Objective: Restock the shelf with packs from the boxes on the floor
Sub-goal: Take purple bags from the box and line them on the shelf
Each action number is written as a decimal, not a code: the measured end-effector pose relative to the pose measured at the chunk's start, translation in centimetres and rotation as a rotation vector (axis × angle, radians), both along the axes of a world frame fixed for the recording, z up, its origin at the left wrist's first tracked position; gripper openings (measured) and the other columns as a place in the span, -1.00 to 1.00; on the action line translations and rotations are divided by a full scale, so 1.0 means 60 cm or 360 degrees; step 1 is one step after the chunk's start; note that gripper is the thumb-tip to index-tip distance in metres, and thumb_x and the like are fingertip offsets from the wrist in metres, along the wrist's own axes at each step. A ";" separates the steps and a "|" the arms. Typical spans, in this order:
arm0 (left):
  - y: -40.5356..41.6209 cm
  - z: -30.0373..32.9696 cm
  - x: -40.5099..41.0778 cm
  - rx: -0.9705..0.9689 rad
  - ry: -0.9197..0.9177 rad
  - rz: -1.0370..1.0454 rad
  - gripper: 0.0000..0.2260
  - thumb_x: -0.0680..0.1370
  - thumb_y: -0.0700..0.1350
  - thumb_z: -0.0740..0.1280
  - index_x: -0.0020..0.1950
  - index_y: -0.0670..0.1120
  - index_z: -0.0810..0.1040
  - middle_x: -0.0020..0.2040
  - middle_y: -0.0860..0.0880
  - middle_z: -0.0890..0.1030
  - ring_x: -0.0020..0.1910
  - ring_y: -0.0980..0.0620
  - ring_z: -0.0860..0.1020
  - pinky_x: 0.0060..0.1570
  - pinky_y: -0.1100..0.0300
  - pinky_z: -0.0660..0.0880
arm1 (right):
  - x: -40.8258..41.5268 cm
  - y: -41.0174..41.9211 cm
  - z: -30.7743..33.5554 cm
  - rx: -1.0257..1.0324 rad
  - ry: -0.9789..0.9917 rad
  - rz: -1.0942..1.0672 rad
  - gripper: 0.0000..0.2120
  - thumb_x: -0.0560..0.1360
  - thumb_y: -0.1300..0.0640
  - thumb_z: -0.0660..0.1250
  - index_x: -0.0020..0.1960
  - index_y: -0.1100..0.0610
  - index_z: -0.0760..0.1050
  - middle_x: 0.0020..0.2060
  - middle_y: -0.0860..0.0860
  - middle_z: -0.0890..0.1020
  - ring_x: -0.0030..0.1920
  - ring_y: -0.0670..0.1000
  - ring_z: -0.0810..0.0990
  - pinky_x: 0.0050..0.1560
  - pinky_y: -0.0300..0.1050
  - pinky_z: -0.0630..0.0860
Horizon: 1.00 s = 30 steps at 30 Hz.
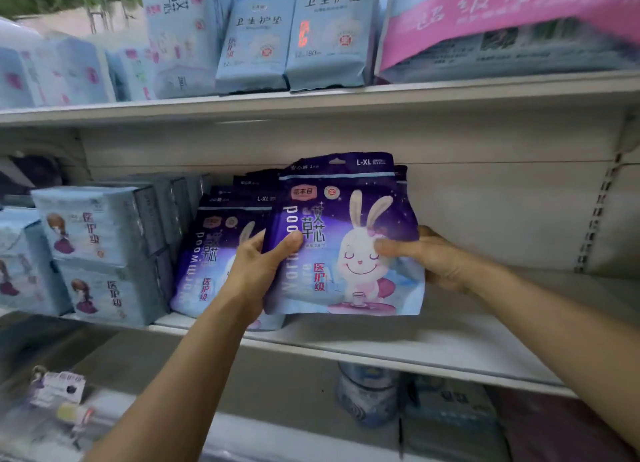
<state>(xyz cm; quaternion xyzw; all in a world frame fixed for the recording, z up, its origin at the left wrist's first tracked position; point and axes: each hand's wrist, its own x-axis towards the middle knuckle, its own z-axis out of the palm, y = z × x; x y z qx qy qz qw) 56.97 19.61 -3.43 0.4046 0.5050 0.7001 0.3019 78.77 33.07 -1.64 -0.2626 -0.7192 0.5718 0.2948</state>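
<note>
A purple pack with a white rabbit stands upright on the middle white shelf, held from both sides. My left hand grips its left edge with the thumb across the front. My right hand pinches its right edge, thumb on the rabbit's face. More purple rabbit packs stand in a row behind and to the left of it.
Stacked pale blue packs with a girl drawing fill the shelf's left part. The shelf to the right of the held pack is bare. The upper shelf carries light blue packs and a pink-banded bag. Below lie more goods.
</note>
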 end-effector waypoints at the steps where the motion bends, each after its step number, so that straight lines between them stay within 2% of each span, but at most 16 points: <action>1: 0.004 0.001 0.010 0.0003 0.0006 -0.0009 -0.82 0.48 -0.12 0.47 0.01 -0.18 0.63 -0.04 -0.11 0.70 -0.21 0.01 0.68 -0.21 0.12 0.63 | 0.008 0.000 -0.004 0.0048 -0.0057 -0.0038 -0.47 0.23 0.05 0.58 0.15 0.15 0.58 0.02 0.04 0.71 0.09 0.09 0.66 0.10 -0.07 0.56; 3: 0.013 -0.001 0.031 0.0017 0.0040 -0.0036 -0.88 0.52 -0.18 0.43 0.01 -0.21 0.61 -0.18 0.04 0.71 -0.24 0.10 0.67 -0.27 0.21 0.60 | 0.027 0.005 -0.011 0.0037 -0.0088 -0.0128 -0.56 0.24 0.16 0.56 0.09 0.18 0.60 -0.02 0.08 0.71 0.01 0.10 0.69 0.04 -0.05 0.60; 4: 0.017 -0.003 0.040 0.0007 0.0043 -0.0079 -0.90 0.53 -0.20 0.42 0.01 -0.19 0.61 -0.18 0.02 0.72 -0.21 0.06 0.68 -0.25 0.19 0.61 | 0.037 0.008 -0.013 0.0025 -0.0082 -0.0169 -0.60 0.26 0.19 0.55 0.07 0.18 0.60 -0.04 0.08 0.72 -0.03 0.11 0.70 -0.02 -0.06 0.62; 6: 0.024 -0.007 0.056 0.0002 0.0003 -0.0187 -0.87 0.55 -0.22 0.38 0.09 -0.13 0.60 -0.09 -0.06 0.73 -0.15 -0.01 0.68 -0.16 0.12 0.64 | 0.060 0.018 -0.017 0.0067 -0.0087 -0.0256 -0.60 0.24 0.21 0.55 0.06 0.16 0.60 -0.05 0.06 0.72 -0.03 0.09 0.70 -0.06 -0.12 0.62; 9: 0.041 -0.023 0.067 -0.0022 -0.0012 -0.0232 -0.74 0.55 -0.21 0.38 0.22 0.00 0.51 0.02 0.01 0.70 -0.02 0.05 0.65 0.06 0.08 0.56 | 0.095 0.042 -0.025 0.0120 -0.0117 -0.0512 -0.50 0.17 0.15 0.59 0.09 0.16 0.60 -0.01 0.06 0.71 0.02 0.09 0.67 0.07 -0.06 0.58; 11: 0.049 -0.039 0.075 -0.0082 0.0004 -0.0242 -0.61 0.54 -0.17 0.42 0.33 -0.02 0.43 0.11 0.01 0.64 0.06 0.07 0.61 0.11 0.09 0.53 | 0.111 0.055 -0.029 0.0143 -0.0156 -0.0724 -0.55 0.26 0.19 0.59 0.11 0.17 0.58 0.00 0.07 0.68 0.02 0.10 0.63 0.06 -0.06 0.54; 13: 0.054 -0.058 0.082 -0.0175 -0.0008 -0.0285 -0.55 0.51 -0.12 0.47 0.36 -0.05 0.41 0.19 -0.03 0.58 0.12 0.06 0.58 0.13 0.10 0.53 | 0.118 0.061 -0.036 0.0172 -0.0243 -0.0852 -0.63 0.33 0.20 0.56 0.09 0.17 0.54 -0.02 0.07 0.64 -0.03 0.10 0.60 -0.02 -0.09 0.50; 16: 0.056 -0.072 0.093 -0.0237 -0.0052 -0.0389 -0.72 0.56 -0.17 0.38 0.25 -0.02 0.44 0.14 -0.01 0.55 0.10 0.10 0.56 0.17 0.12 0.50 | 0.109 0.067 -0.050 0.0180 -0.0304 -0.0862 -0.68 0.39 0.23 0.52 0.09 0.16 0.52 -0.01 0.10 0.62 -0.09 0.06 0.58 -0.03 -0.09 0.48; 22: 0.084 -0.079 0.094 -0.0304 -0.0133 -0.0465 -0.68 0.58 -0.15 0.38 0.31 -0.09 0.44 0.27 -0.11 0.54 0.27 -0.06 0.54 0.32 0.02 0.47 | 0.059 0.078 -0.052 0.0195 -0.0407 -0.0785 -0.67 0.43 0.25 0.47 0.17 0.21 0.52 0.07 0.15 0.62 0.07 0.17 0.59 0.14 0.02 0.53; 25: 0.096 -0.085 0.093 -0.0339 -0.0256 -0.0433 -0.68 0.57 -0.15 0.38 0.30 -0.09 0.45 0.23 -0.08 0.55 0.18 -0.02 0.56 0.25 0.05 0.50 | 0.026 0.080 -0.052 0.0308 -0.0417 -0.0806 -0.69 0.45 0.25 0.46 0.17 0.22 0.52 0.02 0.11 0.60 0.01 0.12 0.58 0.01 -0.08 0.49; 28: 0.109 -0.092 0.085 -0.0344 -0.0404 -0.0394 -0.67 0.57 -0.17 0.37 0.33 -0.11 0.46 0.23 -0.10 0.58 0.10 -0.01 0.60 0.04 0.16 0.57 | 0.003 0.088 -0.054 0.0462 -0.0485 -0.0861 -0.75 0.45 0.22 0.45 0.10 0.20 0.53 -0.02 0.12 0.60 -0.07 0.08 0.55 -0.08 -0.14 0.43; 30: 0.112 -0.092 0.081 -0.0331 -0.0494 -0.0359 -0.68 0.58 -0.19 0.36 0.33 -0.12 0.46 0.12 -0.07 0.62 -0.02 0.03 0.62 -0.10 0.21 0.57 | -0.003 0.095 -0.056 0.0525 -0.0547 -0.0928 -0.81 0.45 0.17 0.45 0.01 0.18 0.53 -0.05 0.15 0.62 -0.11 0.09 0.56 -0.11 -0.15 0.42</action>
